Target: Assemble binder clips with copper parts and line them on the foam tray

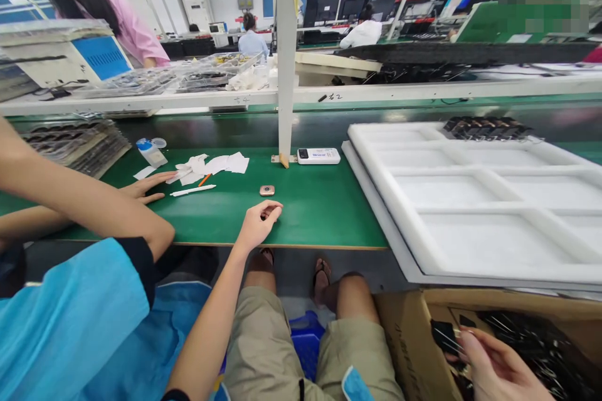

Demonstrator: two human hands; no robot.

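My left hand (pixel 261 223) rests at the front of the green tabletop (pixel 324 213), its fingers curled inward and no object visible in them. Just beyond it lies a small, rounded-square gold device like a watch body (pixel 267 190), apart from the fingers. Low on the right, my right hand (pixel 501 366) pinches a black binder clip (pixel 444 335) by its wire handle. That clip is over an open cardboard box (pixel 399 332) holding many black clips with silver wire handles (pixel 531 344).
A white foam tray (pixel 423 207) with compartments fills the right side; black clips (pixel 489 128) stand in a row along its far edge. A co-worker's hand (pixel 150 188) lies by a white pen (pixel 192 190) and paper pieces (pixel 192 166). A white post (pixel 285 50) rises behind a white handheld device (pixel 318 156).
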